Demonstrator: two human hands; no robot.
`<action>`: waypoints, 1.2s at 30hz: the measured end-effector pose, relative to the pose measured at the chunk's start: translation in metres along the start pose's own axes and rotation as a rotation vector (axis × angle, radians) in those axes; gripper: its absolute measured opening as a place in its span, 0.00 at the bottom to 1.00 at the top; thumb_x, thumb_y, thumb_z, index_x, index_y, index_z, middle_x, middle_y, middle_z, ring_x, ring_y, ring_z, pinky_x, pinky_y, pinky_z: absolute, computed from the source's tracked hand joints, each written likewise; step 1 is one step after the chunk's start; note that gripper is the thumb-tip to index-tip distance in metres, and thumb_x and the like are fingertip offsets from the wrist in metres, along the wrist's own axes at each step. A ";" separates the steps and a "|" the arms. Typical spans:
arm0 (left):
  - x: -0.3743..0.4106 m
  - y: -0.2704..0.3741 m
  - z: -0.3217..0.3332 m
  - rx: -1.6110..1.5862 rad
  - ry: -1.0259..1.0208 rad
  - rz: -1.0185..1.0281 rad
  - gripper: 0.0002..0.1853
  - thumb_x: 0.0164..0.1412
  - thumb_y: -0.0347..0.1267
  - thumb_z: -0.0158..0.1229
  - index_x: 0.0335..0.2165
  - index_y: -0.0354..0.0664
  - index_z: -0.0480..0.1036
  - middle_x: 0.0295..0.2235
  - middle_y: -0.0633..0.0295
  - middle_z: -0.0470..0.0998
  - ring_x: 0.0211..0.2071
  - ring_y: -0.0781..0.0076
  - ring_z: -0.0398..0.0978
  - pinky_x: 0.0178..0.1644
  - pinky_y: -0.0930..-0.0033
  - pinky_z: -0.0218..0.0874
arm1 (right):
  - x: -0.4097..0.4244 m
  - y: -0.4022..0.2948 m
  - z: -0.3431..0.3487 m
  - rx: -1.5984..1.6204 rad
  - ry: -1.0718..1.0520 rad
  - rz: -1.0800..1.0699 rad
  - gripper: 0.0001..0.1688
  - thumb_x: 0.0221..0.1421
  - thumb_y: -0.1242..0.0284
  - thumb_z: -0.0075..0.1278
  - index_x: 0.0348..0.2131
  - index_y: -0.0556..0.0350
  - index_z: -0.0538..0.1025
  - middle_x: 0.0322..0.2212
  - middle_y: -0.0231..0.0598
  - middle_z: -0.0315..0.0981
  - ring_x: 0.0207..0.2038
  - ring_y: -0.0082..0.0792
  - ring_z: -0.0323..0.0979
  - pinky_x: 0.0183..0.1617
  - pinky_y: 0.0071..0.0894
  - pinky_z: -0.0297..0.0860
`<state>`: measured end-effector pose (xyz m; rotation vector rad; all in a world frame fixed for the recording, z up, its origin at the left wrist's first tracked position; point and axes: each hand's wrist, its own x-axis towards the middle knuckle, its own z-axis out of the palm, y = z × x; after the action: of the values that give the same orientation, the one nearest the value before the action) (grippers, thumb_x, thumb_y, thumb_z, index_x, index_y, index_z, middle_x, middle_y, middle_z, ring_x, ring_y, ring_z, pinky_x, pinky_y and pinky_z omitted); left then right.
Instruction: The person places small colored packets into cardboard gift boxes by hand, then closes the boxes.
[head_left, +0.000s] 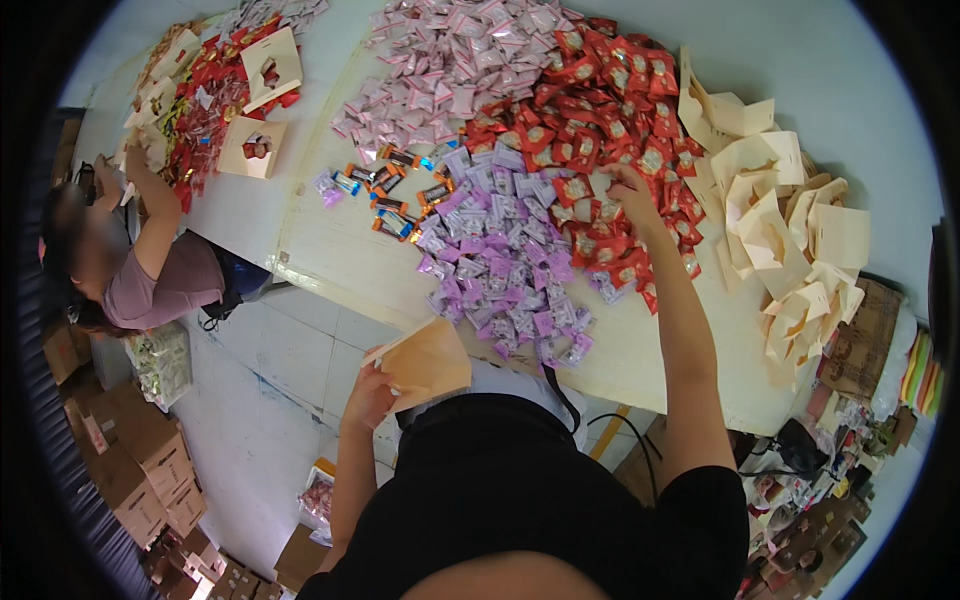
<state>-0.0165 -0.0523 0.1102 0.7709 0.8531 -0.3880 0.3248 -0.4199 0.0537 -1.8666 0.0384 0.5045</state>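
Observation:
In front of my waist, beyond the table's near edge, my left hand (370, 396) grips a cream paper box (429, 366), its inside facing up toward me. My right hand (628, 193) reaches over a pile of red wrapped packets (600, 112), with its fingertips among them. Whether it pinches a packet is too small to make out. Purple-and-white sachets (501, 259) are heaped just left of it, and pink-and-white sachets (450, 64) are piled farther back. A few chocolate bars (388, 180) in brown, orange and blue wrappers lie scattered beside the purple heap.
Folded cream paper boxes (772, 217) are stacked loosely at the table's right. On the left, a co-worker (169, 281) sits at the table, near more red packets (199, 112) and upright filled boxes (252, 147). Cardboard cartons (142, 465) stand on the floor at lower left.

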 end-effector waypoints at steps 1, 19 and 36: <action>-0.002 -0.002 0.000 0.001 0.020 -0.012 0.31 0.45 0.24 0.47 0.50 0.48 0.52 0.49 0.52 0.58 0.50 0.52 0.60 0.46 0.48 0.62 | -0.019 -0.007 0.004 0.377 0.001 0.042 0.22 0.41 0.81 0.40 0.41 0.52 0.65 0.30 0.46 0.71 0.32 0.42 0.72 0.33 0.41 0.68; 0.019 -0.053 0.033 -0.178 -0.202 -0.077 0.33 0.49 0.29 0.47 0.54 0.57 0.47 0.51 0.54 0.57 0.48 0.49 0.62 0.43 0.47 0.62 | -0.211 0.063 0.076 -0.665 0.087 -0.212 0.24 0.39 0.75 0.48 0.41 0.48 0.66 0.40 0.40 0.65 0.28 0.42 0.71 0.30 0.36 0.68; 0.015 -0.063 0.112 0.115 -0.123 0.013 0.30 0.50 0.26 0.48 0.51 0.55 0.48 0.47 0.58 0.61 0.44 0.64 0.65 0.39 0.55 0.64 | -0.208 -0.034 0.071 -0.184 0.464 -0.791 0.14 0.35 0.78 0.52 0.29 0.57 0.68 0.31 0.44 0.64 0.24 0.34 0.66 0.27 0.26 0.63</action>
<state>0.0149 -0.1774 0.1166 0.8499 0.7152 -0.4714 0.1223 -0.3885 0.1400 -1.9554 -0.4339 -0.4831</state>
